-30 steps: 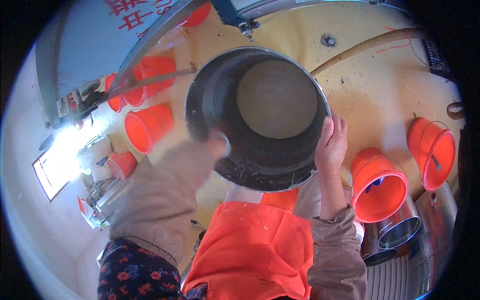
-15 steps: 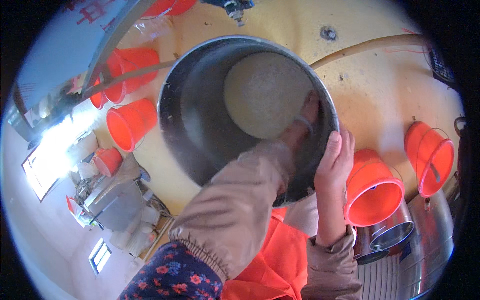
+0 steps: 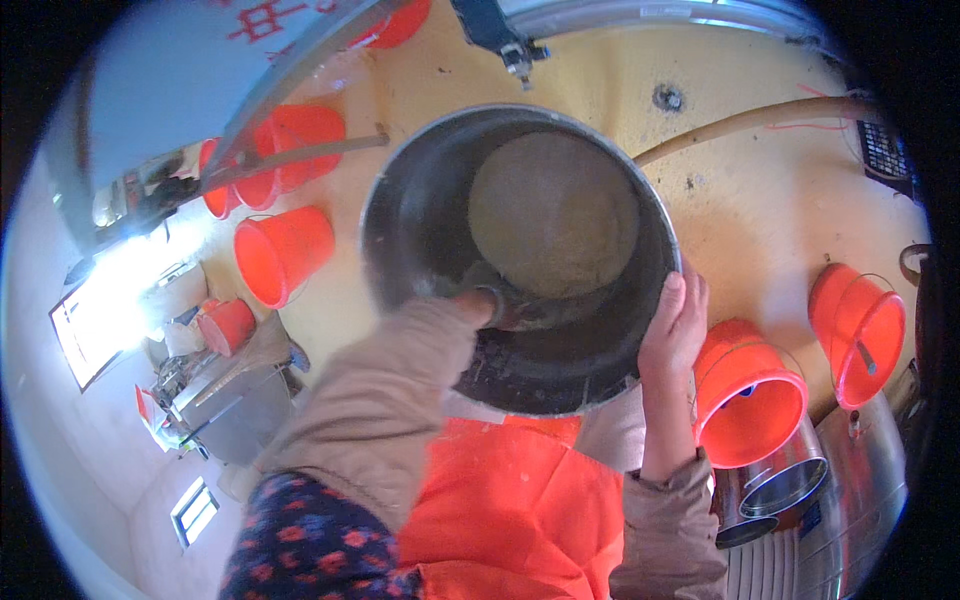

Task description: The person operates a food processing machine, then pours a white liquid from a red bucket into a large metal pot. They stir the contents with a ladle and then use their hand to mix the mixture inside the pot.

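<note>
A deep round metal pot [image 3: 415, 215] is tilted with its mouth facing me. Its inner wall is dark grey and its round bottom looks pale brown. Down inside it is my left hand [image 3: 512, 314], near the lower left part of the wall, with a band round the wrist. Motion and shadow smear its fingers, so whether it holds anything does not show. At the right side of the pot my right hand [image 3: 672, 325] grips the rim, thumb on the near face. An orange-red apron [image 3: 520, 500] covers my front below the pot.
Orange-red buckets stand at the right, one near [image 3: 750, 410] and one farther [image 3: 858, 335], beside shiny metal containers [image 3: 785, 485]. More orange-red buckets [image 3: 285, 255] stand at the left. A hose [image 3: 750, 125] crosses the yellowish floor behind the pot. A cluttered table [image 3: 240, 410] is at the left.
My left hand has swept from the right side of the pot's inside to its lower left. The right hand still holds the rim. The pot sits slightly lower and farther right in view.
</note>
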The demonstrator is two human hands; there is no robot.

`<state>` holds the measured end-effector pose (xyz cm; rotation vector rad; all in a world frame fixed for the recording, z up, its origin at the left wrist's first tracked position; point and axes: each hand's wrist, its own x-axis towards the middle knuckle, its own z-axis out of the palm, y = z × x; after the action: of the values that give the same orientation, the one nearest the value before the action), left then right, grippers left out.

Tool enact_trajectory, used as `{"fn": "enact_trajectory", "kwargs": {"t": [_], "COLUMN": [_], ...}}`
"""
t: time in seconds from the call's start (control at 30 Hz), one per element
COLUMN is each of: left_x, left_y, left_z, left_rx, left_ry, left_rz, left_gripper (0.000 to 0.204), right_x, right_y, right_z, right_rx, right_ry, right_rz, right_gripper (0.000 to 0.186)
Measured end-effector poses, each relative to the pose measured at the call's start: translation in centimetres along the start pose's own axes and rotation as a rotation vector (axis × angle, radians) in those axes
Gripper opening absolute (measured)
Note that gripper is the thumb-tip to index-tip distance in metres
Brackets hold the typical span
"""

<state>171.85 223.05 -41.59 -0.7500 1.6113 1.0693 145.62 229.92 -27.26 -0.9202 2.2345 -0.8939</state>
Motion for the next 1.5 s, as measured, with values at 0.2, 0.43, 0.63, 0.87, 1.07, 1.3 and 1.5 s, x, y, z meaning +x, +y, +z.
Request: {"fn": "enact_trajectory", "kwargs": {"t": [0.2, 0.43, 0.63, 0.87, 1.07, 1.3, 1.5], "left_x": [-10.3, -13.8, -8.0, -12.5, -9.0, -8.1, -4.8], "left_y": [-3.1, -0.9, 9.9, 6.3, -8.5, 9.9, 20.7], "left_z": [-16.8, -16.1, 2.6, -3.4, -10.4, 1.0, -2.0], "left_rx": [1.315, 1.416, -0.156, -0.050, -1.000, -0.153, -1.241], "left_ry": [0.035, 0.406, 0.038, -0.091, 0.691, 0.081, 0.484], "left_rz": [-0.109, -0.130, -0.274, -0.176, -0.083, -0.038, 0.568], "left_gripper": [0.048, 0.050, 0.068, 0.061, 0.044, 0.062, 0.064], "right_x": [-0.1, -0.3, -0.2, 0.0, -0.1, 0.0, -0.1], "right_y": [-0.9, -0.5, -0.6, -1.4, -0.6, -0.1, -0.1], "right_z": [-0.6, -0.6, -0.9, -1.5, -0.7, -0.4, 0.0], "right_rx": [-0.078, -0.034, -0.063, -0.069, -0.001, 0.027, 0.005], "right_ry": [-0.030, -0.044, -0.004, -0.040, -0.008, -0.010, -0.005], "right_rz": [0.059, 0.047, 0.025, 0.075, 0.040, 0.031, 0.028], "right_gripper": [0.036, 0.038, 0.036, 0.036, 0.037, 0.038, 0.043]}}
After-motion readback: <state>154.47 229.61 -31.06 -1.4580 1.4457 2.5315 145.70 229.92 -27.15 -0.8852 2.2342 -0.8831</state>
